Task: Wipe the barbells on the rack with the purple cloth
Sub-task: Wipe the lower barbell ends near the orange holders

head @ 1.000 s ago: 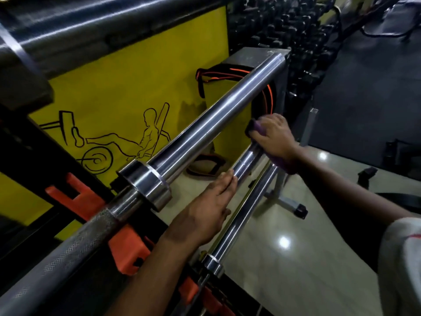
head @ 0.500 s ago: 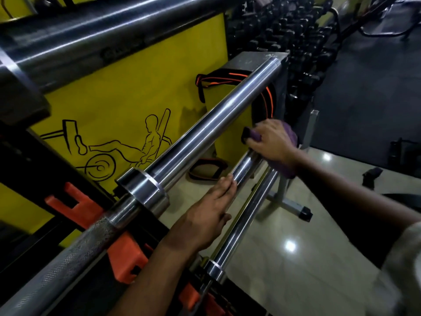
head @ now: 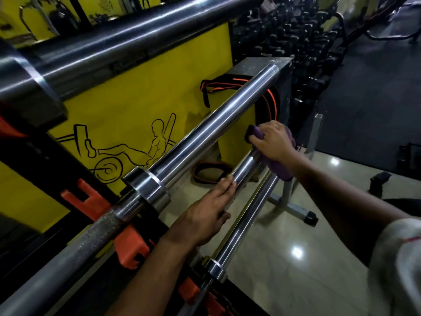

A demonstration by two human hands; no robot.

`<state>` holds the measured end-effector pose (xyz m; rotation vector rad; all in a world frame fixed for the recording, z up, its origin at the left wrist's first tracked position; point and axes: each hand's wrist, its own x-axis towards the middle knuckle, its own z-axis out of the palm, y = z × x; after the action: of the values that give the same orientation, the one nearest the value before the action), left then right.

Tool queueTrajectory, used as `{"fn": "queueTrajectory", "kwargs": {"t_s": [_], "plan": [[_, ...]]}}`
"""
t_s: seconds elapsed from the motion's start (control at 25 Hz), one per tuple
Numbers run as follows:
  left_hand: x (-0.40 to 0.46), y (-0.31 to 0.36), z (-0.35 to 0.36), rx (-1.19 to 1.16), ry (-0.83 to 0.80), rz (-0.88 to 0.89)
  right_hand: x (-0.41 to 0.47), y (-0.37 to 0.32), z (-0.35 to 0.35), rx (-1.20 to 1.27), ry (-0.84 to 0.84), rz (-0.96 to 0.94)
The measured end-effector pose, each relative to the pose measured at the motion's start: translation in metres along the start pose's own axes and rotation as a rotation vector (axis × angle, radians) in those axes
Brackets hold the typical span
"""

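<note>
Your right hand [head: 272, 142] grips a crumpled purple cloth [head: 279, 166], fingers curled over it, and presses it onto the far end of the middle chrome barbell sleeve [head: 245, 166]; folds of the cloth hang below your wrist. Your left hand [head: 206, 214] lies flat on the same sleeve nearer to you, fingers straight and together along the steel, holding nothing. Just beside that bar on your right runs a thinner polished steel barbell [head: 250, 215], lower on the rack. On your left a thicker chrome barbell [head: 205, 137] with a collar and knurled shaft crosses above, resting in orange plastic rack hooks [head: 91, 201] on the black rack upright [head: 41, 160]. A dark steel bar [head: 136, 35] spans the top of the view. Behind stands a yellow wall panel with a black line drawing of a lifter [head: 127, 110], with black-and-orange lifting belts [head: 227, 84] draped over it. Glossy pale floor tiles [head: 296, 258] reflect the lights.
</note>
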<state>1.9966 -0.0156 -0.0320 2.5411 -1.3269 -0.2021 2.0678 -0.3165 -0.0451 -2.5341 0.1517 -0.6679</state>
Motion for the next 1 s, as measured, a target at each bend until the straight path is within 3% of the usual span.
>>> {"fn": "queueTrajectory", "kwargs": {"t_s": [0.12,0.24,0.32,0.44,0.6,0.76,0.88,1.0], "plan": [[0.002,0.004,-0.004,0.018,0.004,-0.03,-0.045,-0.026,0.012,0.107,-0.068,-0.109],[-0.016,0.016,-0.018,0.02,0.18,0.011,-0.051,-0.039,-0.001,0.246,-0.106,-0.116],[-0.048,0.023,-0.023,0.042,0.271,0.078,-0.049,-0.044,-0.026,0.309,-0.018,-0.055],[-0.108,0.016,-0.017,0.138,0.245,0.131,-0.071,-0.065,-0.039,0.201,0.173,-0.114],[-0.149,0.0,0.001,0.261,0.201,0.071,-0.1,-0.092,0.02,0.127,-0.013,-0.025],[-0.153,0.003,0.002,0.277,0.202,-0.001,-0.091,-0.072,0.031,0.02,-0.05,-0.041],[-0.156,0.004,0.003,0.266,0.238,-0.001,-0.106,-0.105,0.027,0.053,-0.059,-0.004],[-0.157,0.005,0.004,0.266,0.26,-0.006,-0.153,-0.136,0.039,0.058,-0.098,-0.333]]}}
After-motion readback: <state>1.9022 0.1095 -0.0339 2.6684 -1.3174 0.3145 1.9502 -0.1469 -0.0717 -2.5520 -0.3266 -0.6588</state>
